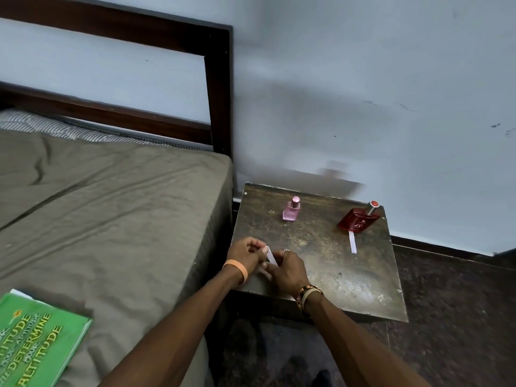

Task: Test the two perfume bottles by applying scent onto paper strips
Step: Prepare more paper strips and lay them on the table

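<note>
At the near left edge of the scene a green book (pixel 42 339) lay on the olive-sheeted bed (pixel 111 205), well apart from the work and playing no part in it. Just beyond, over the near left corner of the small dark bedside table (pixel 349 275), the two hands met: the left hand (pixel 245 254), with an orange wristband, pinched the far end of a white paper strip (pixel 270 255) between curled fingers and thumb, while the right hand (pixel 287 270), ringed and braceleted, pinched its near end. The strip seemed to be held taut between them, probably so it could be readied for scenting. Farther off to the right, a second strip (pixel 352 243) lay flat on the tabletop with its far end just beside the base of the red perfume bottle (pixel 357 219). This was most likely a pairing meant to keep that strip matched to that scent. The pink perfume bottle (pixel 291 210) stood upright to the left of the red one, well apart from it, with no strip by it. That suggested the strip in hand was meant for it. Farthest left rose the dark wooden headboard (pixel 217 93).
</note>
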Demonstrator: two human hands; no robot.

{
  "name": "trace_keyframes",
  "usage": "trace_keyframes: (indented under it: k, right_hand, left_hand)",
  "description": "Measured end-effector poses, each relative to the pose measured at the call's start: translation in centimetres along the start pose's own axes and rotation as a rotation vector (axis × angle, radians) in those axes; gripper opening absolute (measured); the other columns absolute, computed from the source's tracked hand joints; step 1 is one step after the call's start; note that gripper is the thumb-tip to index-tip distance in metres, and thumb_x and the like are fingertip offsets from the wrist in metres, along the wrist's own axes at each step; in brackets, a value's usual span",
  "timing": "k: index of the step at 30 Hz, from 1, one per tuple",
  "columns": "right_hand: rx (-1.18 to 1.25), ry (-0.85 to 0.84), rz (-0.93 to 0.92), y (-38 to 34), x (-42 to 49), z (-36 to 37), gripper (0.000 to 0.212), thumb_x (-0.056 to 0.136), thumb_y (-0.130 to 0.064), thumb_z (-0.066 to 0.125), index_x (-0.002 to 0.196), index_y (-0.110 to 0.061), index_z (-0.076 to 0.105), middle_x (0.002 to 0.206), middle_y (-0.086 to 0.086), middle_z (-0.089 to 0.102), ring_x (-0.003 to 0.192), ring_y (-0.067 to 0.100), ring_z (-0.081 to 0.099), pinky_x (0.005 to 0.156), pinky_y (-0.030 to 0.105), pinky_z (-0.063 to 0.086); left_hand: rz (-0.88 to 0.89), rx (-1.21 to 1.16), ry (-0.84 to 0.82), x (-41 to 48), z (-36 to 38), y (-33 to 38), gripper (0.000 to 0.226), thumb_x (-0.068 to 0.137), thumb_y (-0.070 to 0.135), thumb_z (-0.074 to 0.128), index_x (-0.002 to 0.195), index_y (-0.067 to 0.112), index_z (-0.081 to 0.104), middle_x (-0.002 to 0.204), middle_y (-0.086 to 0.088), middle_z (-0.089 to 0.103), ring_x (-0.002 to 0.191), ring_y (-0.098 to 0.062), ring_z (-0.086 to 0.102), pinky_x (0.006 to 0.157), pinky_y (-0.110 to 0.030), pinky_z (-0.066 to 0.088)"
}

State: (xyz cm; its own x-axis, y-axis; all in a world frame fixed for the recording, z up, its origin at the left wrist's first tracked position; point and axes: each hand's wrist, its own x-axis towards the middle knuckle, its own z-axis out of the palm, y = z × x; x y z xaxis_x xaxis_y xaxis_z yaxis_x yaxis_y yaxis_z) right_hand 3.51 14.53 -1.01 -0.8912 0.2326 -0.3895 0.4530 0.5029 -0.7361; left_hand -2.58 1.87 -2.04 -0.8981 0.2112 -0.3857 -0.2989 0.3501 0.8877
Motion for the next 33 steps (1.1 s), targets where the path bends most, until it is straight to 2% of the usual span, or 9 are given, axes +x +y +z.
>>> trace_keyframes:
  k: [3, 7, 10, 12, 15, 21, 24, 28, 33]
  right_hand:
    - [0.123, 0.071, 0.087, -0.1, -1.1, -1.7, 0.012, 0.074, -0.025, 0.081, 0.081, -0.017, 0.076, 0.074, -0.002, 0.074, 0.069, 0.015, 0.07, 0.064, 0.031, 0.056]
    - [0.377, 0.136, 0.154, -1.2, -3.5, -5.5, 0.02, 0.07, -0.012, 0.086, 0.072, 0.002, 0.071, 0.066, 0.013, 0.072, 0.055, 0.018, 0.059, 0.05, 0.026, 0.044]
    - [0.436, 0.112, 0.128, -2.5, -5.4, -8.2, 0.019, 0.071, -0.013, 0.085, 0.072, 0.001, 0.073, 0.07, 0.018, 0.072, 0.055, 0.019, 0.057, 0.05, 0.026, 0.041]
    - [0.432, 0.093, 0.088, -3.2, -6.7, -9.9, 0.017, 0.075, -0.012, 0.083, 0.076, 0.003, 0.075, 0.071, 0.018, 0.072, 0.056, 0.02, 0.055, 0.048, 0.024, 0.039]
    - [0.382, 0.06, 0.018, -3.8, -8.2, -12.0, 0.017, 0.08, -0.015, 0.079, 0.08, 0.002, 0.076, 0.077, 0.021, 0.073, 0.06, 0.022, 0.055, 0.049, 0.024, 0.039]
    - [0.308, 0.096, -0.061, -4.6, -10.5, -14.6, 0.013, 0.081, -0.016, 0.078, 0.088, -0.005, 0.075, 0.077, 0.012, 0.075, 0.063, 0.018, 0.066, 0.054, 0.025, 0.05]
    - [0.264, 0.188, -0.069, -4.9, -11.0, -15.2, 0.011, 0.079, -0.015, 0.08, 0.078, -0.005, 0.076, 0.066, 0.008, 0.071, 0.053, 0.014, 0.061, 0.048, 0.023, 0.046]
    - [0.278, 0.139, -0.108, -5.4, -12.0, -15.5, 0.017, 0.081, -0.02, 0.079, 0.081, -0.005, 0.073, 0.072, 0.012, 0.073, 0.061, 0.022, 0.066, 0.052, 0.028, 0.05]
    - [0.252, 0.155, -0.097, -5.7, -12.6, -15.4, 0.016, 0.074, -0.019, 0.084, 0.071, -0.007, 0.075, 0.064, 0.008, 0.072, 0.055, 0.016, 0.062, 0.053, 0.028, 0.047]
  left_hand:
    - [-0.066, -0.238, -0.034, -1.4, 0.4, 2.4, 0.01, 0.084, 0.003, 0.066, 0.081, 0.01, 0.06, 0.073, -0.009, 0.066, 0.057, -0.011, 0.059, 0.052, -0.018, 0.051]
    - [-0.081, -0.388, -0.067, -3.5, 0.9, 5.4, 0.008, 0.083, 0.004, 0.068, 0.085, 0.007, 0.061, 0.076, -0.012, 0.068, 0.062, -0.017, 0.061, 0.057, -0.022, 0.054]
    - [-0.103, -0.495, -0.092, -5.2, 1.3, 7.9, 0.017, 0.082, 0.02, 0.073, 0.087, 0.007, 0.064, 0.075, -0.013, 0.068, 0.063, -0.018, 0.063, 0.062, -0.028, 0.057]
    - [-0.1, -0.549, -0.104, -6.3, 1.6, 9.5, 0.016, 0.083, 0.021, 0.071, 0.083, 0.007, 0.063, 0.072, -0.013, 0.067, 0.059, -0.017, 0.064, 0.06, -0.028, 0.057]
    - [-0.037, -0.543, -0.127, -7.6, 1.7, 10.9, 0.01, 0.078, 0.002, 0.073, 0.081, 0.005, 0.064, 0.076, -0.014, 0.068, 0.059, -0.014, 0.066, 0.057, -0.023, 0.057]
    - [0.007, -0.508, -0.138, -10.1, 1.7, 12.6, 0.02, 0.075, -0.009, 0.071, 0.09, 0.003, 0.066, 0.084, -0.017, 0.068, 0.063, -0.019, 0.067, 0.057, -0.024, 0.057]
    - [0.027, -0.52, -0.126, -10.8, 1.8, 13.1, 0.018, 0.074, -0.01, 0.071, 0.085, 0.002, 0.063, 0.087, -0.02, 0.068, 0.062, -0.021, 0.068, 0.059, -0.027, 0.058]
    - [0.046, -0.544, -0.128, -12.0, 2.0, 13.7, 0.017, 0.074, -0.01, 0.071, 0.083, 0.001, 0.061, 0.086, -0.022, 0.067, 0.066, -0.023, 0.067, 0.063, -0.029, 0.06]
    - [0.008, -0.629, -0.156, -13.0, 1.6, 14.0, 0.014, 0.076, 0.0, 0.073, 0.087, 0.001, 0.064, 0.082, -0.02, 0.068, 0.066, -0.023, 0.068, 0.069, -0.032, 0.059]
